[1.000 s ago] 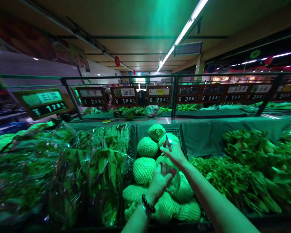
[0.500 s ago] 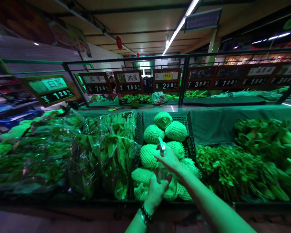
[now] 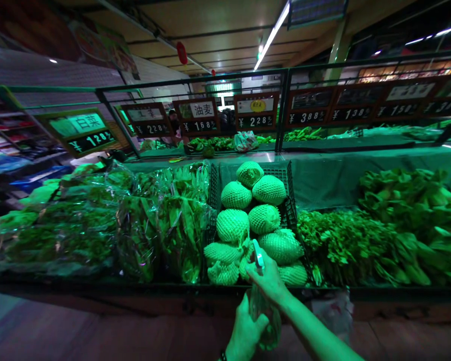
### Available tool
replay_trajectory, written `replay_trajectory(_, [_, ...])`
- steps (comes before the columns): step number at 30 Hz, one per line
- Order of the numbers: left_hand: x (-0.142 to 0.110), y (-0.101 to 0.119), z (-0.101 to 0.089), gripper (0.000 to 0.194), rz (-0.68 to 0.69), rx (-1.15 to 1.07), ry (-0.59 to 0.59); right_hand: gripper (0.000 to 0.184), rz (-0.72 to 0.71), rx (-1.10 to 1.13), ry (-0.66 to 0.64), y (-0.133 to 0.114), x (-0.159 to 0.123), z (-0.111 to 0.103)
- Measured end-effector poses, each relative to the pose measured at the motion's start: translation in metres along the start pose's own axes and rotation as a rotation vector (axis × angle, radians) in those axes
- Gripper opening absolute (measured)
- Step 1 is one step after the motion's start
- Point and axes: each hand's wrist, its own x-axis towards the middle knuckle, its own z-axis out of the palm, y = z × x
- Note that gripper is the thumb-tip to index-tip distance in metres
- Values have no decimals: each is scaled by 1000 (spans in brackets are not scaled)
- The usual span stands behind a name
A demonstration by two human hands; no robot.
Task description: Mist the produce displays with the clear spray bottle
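Note:
Both my hands hold a clear plastic bag [image 3: 265,321] with something round and netted inside, low in front of the display. My right hand [image 3: 268,278] pinches the bag's twisted top, where a small white tag [image 3: 258,253] sticks up. My left hand [image 3: 244,333] cups the bag from below and the left side. Just beyond them a black crate [image 3: 291,200] is piled with several round produce items in foam netting [image 3: 263,218].
Wrapped leafy greens [image 3: 135,225] fill the shelf left of the crate and loose greens [image 3: 398,230] lie to its right. Price signs [image 3: 255,113] hang on a rail behind. A dark shelf edge [image 3: 135,291] runs in front; the floor [image 3: 60,331] is below.
My hands and the bag have drawn back from the crate toward me and lower in view. The display now sits farther away.

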Motion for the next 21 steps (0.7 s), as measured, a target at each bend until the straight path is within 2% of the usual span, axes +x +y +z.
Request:
replay_trajectory(4, [-15, -20, 26, 62, -45, -14, -58, 36, 62, 29, 55, 16, -31, -22])
replay_trajectory(7, [-20, -36, 47, 64, -62, -28, -90, 31, 123, 15, 109, 28, -51, -39])
replay_trajectory(10, [-24, -38, 63, 66, -49, -68, -155, 26, 153, -6, 167, 34, -65, -52])
replay_trajectory(13, [-23, -26, 70, 68, -40, -120, -211, 26, 154, -8, 201, 36, -69, -63])
replay_trajectory(16, [-14, -7, 68, 54, -29, -109, -227, 32, 149, 14, 196, 34, -59, -70])
replay_trajectory(18, [-2, 7, 64, 44, -31, -70, -231, 44, 138, 40, 196, 28, -45, -74])
replay_trajectory(21, [24, 31, 54, 44, 5, -61, -242, 64, 99, 64, 195, 12, -14, -77])
